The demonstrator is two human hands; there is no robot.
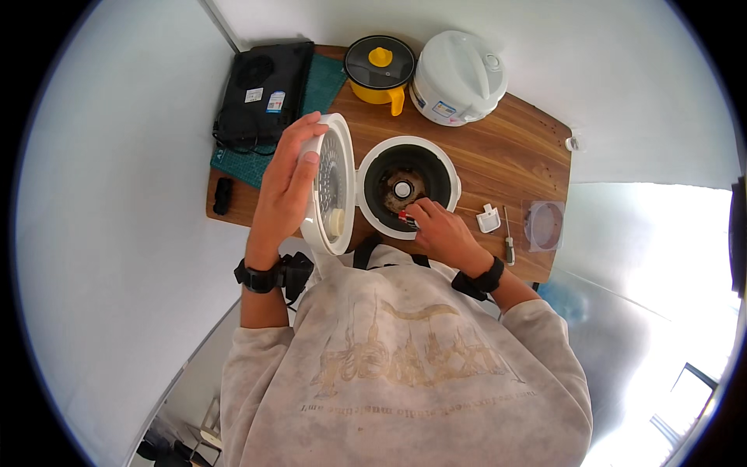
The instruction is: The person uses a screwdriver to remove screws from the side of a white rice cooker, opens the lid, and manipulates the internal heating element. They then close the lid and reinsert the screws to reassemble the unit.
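A white rice cooker [455,167] stands with its lid raised and no inner pot in it. Its dark inside shows a brownish bottom around a round white centre piece [402,189]. My left hand [288,179] is closed on the outer edge of the upright lid [333,175], thumb and fingers along its rim. Over the cooker's near right rim reaches my right hand [443,231], its fingers pinched on a small red-and-black object [407,218] inside the opening. The fingers partly hide this object, so its kind does not show.
Behind stand a yellow pot [379,70] with a dark lid and a closed white rice cooker [461,78]. A black flat appliance [263,93] lies on a green cutting mat [320,84]. At right are a white plastic part [489,219], a screwdriver [510,247] and a clear container [544,226].
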